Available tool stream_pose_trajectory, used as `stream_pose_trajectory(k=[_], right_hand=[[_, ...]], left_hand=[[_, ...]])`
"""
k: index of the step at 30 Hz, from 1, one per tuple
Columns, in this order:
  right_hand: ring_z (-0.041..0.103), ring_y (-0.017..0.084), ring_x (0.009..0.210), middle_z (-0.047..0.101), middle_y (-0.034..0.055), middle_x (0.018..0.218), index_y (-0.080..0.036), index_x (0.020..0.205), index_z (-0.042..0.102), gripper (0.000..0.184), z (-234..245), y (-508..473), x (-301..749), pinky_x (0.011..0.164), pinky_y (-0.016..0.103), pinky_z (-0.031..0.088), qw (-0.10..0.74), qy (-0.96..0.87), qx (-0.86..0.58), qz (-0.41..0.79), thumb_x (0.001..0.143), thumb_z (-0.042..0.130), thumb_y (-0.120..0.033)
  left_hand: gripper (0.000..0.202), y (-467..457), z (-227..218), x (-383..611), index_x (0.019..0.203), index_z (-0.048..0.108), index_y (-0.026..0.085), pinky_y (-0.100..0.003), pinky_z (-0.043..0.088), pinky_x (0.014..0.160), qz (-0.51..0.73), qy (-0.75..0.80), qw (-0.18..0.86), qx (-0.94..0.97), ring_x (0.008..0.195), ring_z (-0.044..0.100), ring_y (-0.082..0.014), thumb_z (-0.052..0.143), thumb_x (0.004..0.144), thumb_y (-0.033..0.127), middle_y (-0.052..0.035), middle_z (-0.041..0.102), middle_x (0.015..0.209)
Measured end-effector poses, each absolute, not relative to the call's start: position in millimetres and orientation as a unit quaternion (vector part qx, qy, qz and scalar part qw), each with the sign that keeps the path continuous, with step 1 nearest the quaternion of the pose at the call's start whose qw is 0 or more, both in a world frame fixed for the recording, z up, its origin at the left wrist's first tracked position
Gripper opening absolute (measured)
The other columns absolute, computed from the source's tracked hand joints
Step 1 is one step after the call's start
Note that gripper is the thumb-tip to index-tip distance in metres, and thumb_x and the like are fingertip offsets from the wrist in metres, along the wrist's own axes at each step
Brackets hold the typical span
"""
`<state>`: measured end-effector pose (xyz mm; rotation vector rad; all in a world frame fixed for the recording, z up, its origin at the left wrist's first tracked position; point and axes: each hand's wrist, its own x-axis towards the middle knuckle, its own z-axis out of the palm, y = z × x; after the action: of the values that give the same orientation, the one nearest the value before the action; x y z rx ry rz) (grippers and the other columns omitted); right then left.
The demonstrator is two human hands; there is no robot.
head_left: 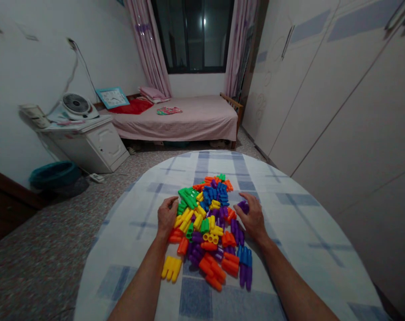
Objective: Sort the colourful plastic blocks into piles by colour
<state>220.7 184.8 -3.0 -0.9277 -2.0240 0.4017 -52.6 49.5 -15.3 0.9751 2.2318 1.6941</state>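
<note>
Over the checked cloth surface point(299, 232), our right grip point(252, 218) sat curled over a purple peg point(243, 206), lying crosswise at the right edge of the plastic peg heap point(209, 232), far nearer it than our left grip point(167, 216); we couldn't tell whether either grip had clamped!

Plastic building blocks point(205, 232) heap between the left hand point(167, 217) and right hand point(252, 218), tablecloth point(316, 263) running outward past each.

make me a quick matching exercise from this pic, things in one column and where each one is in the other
Things
1. person's right hand
2. yellow ribbed plastic block
3. white desk fan
4. teal plastic basin

Places
A. on the floor by the wall
B. on the blue-checked white tablecloth, at the pile's near edge
C. touching a purple plastic block
D. on a white cabinet

Pairs: 1-C, 2-B, 3-D, 4-A
</note>
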Motion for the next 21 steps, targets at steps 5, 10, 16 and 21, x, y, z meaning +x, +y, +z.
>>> stream_pose_trajectory(k=[5, 10, 16, 21], right_hand=[[0.054, 0.026, 0.111, 0.062, 0.0074, 0.116, -0.024, 0.115, 0.056, 0.036, -1.9, 175.0, 215.4, 0.096, 0.044, 0.038, 0.355, -0.865, -0.294, 0.199, 0.082, 0.058, -0.038], [0.054, 0.026, 0.112, 0.064, 0.0089, 0.111, -0.022, 0.111, 0.058, 0.029, -3.5, 175.5, 216.7, 0.098, 0.046, 0.036, 0.390, -0.840, -0.339, 0.165, 0.086, 0.050, -0.035], [0.056, 0.026, 0.108, 0.061, 0.0116, 0.116, -0.018, 0.118, 0.056, 0.039, -10.8, 180.2, 218.3, 0.095, 0.046, 0.041, 0.367, -0.799, -0.434, 0.196, 0.085, 0.047, -0.038], [0.056, 0.023, 0.111, 0.060, 0.0087, 0.121, -0.020, 0.123, 0.054, 0.041, -7.5, 179.2, 217.3, 0.097, 0.041, 0.042, 0.317, -0.824, -0.404, 0.240, 0.087, 0.047, -0.038]], left_hand=[[0.037, 49.0, -14.3, -52.2, 0.095, 0.069, 0.014, -0.032, 0.049, 0.083, 0.569, 0.746, 0.086, 0.334, 0.086, 0.064, -0.0199, 0.053, 0.075, 0.042, -0.0085, 0.070, 0.094], [0.035, 47.7, -10.7, -49.9, 0.092, 0.070, 0.015, -0.032, 0.049, 0.081, 0.566, 0.750, 0.097, 0.329, 0.086, 0.064, -0.0203, 0.053, 0.075, 0.041, -0.0076, 0.071, 0.091], [0.036, 49.7, -8.8, -48.9, 0.091, 0.069, 0.015, -0.033, 0.049, 0.080, 0.566, 0.749, 0.108, 0.329, 0.086, 0.063, -0.0211, 0.052, 0.076, 0.043, -0.0084, 0.070, 0.091], [0.036, 48.2, -10.4, -50.3, 0.092, 0.069, 0.016, -0.034, 0.049, 0.082, 0.560, 0.749, 0.111, 0.336, 0.087, 0.063, -0.0216, 0.052, 0.077, 0.043, -0.0082, 0.070, 0.092]])
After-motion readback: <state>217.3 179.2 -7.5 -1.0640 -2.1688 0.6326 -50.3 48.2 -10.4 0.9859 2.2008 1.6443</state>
